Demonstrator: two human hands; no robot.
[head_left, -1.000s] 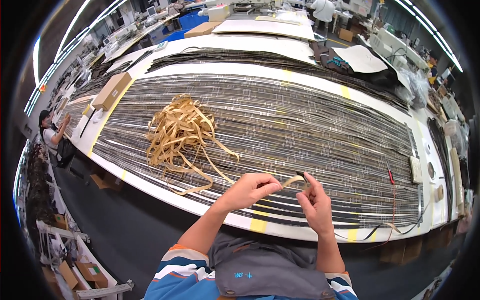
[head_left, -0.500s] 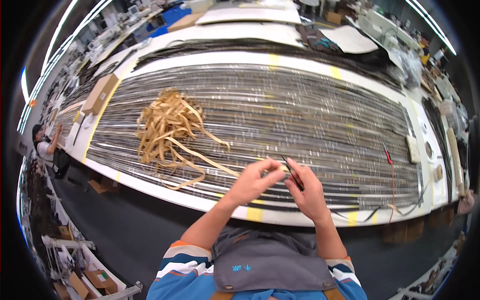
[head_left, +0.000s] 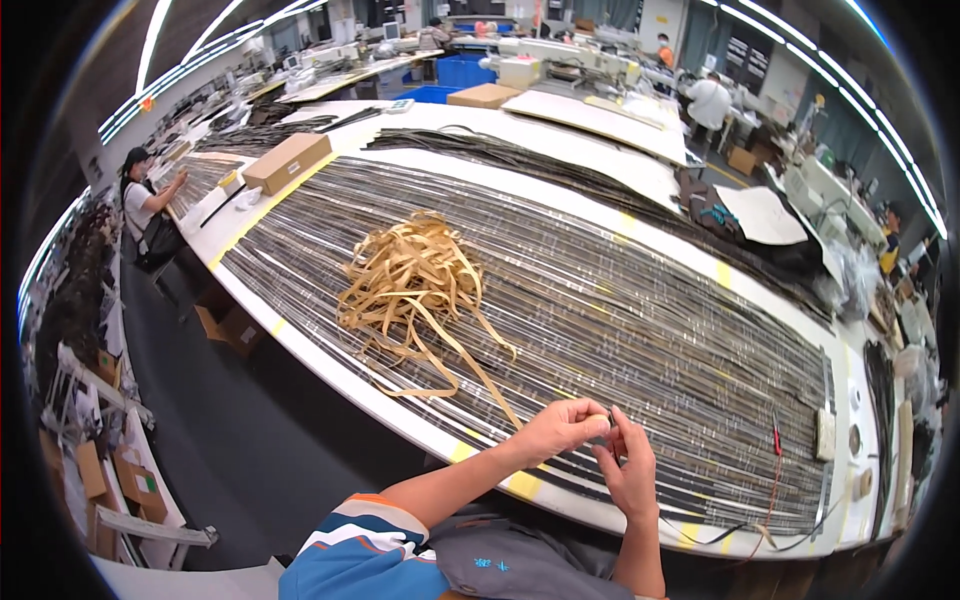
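Note:
My left hand is closed in a pinch above the near side of the table, its fingertips meeting those of my right hand. From a tangled heap of tan flat strips, one strip runs to my left hand and passes behind it; a bit of tan shows at the fingertips. The right hand's fingers are curled round a slim black thing, mostly hidden now. Beneath both hands lie long rows of dark, grey and white strips side by side.
A cardboard box stands at the table's far left. Towards the right lie a red-handled pointed tool with a red cord and a pale block. Dark strips are bundled along the far edge. A seated person works at left.
The view has swung up and to the left, showing more of the room. My hands remain together, fingertips now closer; the black thing is less visible in my right hand.

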